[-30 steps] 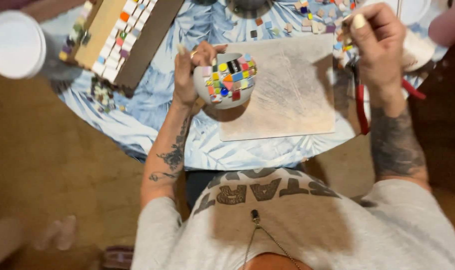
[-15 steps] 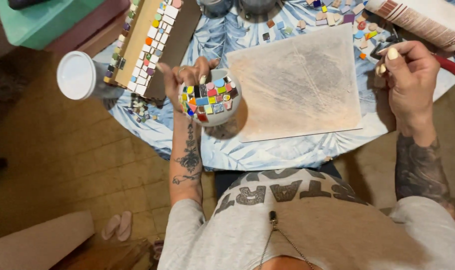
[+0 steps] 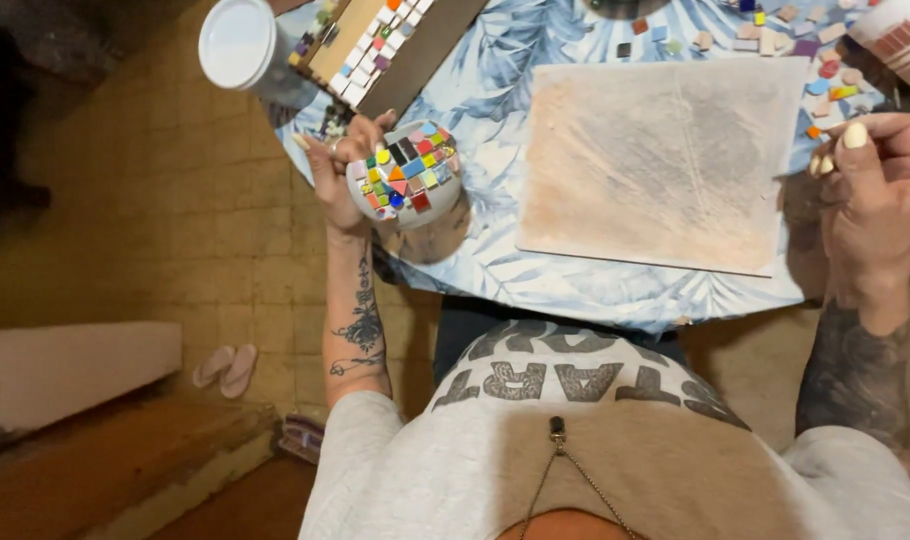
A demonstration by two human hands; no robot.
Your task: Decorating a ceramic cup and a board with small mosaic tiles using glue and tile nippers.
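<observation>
Held in the left hand (image 3: pixel 337 170) above the near left corner of the worktop (image 3: pixel 495 270): a small round pot (image 3: pixel 407 172) studded with coloured mosaic pieces. Fingers (image 3: pixel 327 150) wrapped round its far side and rim, clamped on it, mosaic face turned up toward the camera. Probably ceramic or plaster under the tiles, so stiff, fairly heavy for its bulk, and breakable if dropped onto the tiled floor (image 3: pixel 135 230) below. Glassy tile faces likely slick; edges and grout gaps rough, offering grip. Loose or freshly glued pieces liable to shift under pressure, so best gripped by the rim and the bare unfinished side, not by pressing on the tiles.

Right hand (image 3: pixel 880 190) raised at the right edge of the worktop, fingers curled together, thumb and forefinger pinched near a small piece; too small to tell whether anything sits between them. Scattered loose tiles (image 3: pixel 775 35) just beyond it along the far edge.

Flat pale board (image 3: pixel 665 160) lying between the two hands on the blue leaf-patterned cloth. Tilted mosaic-covered frame (image 3: pixel 385 40) and a white lidded tub (image 3: pixel 237 42) just beyond the pot, at the far left.
</observation>
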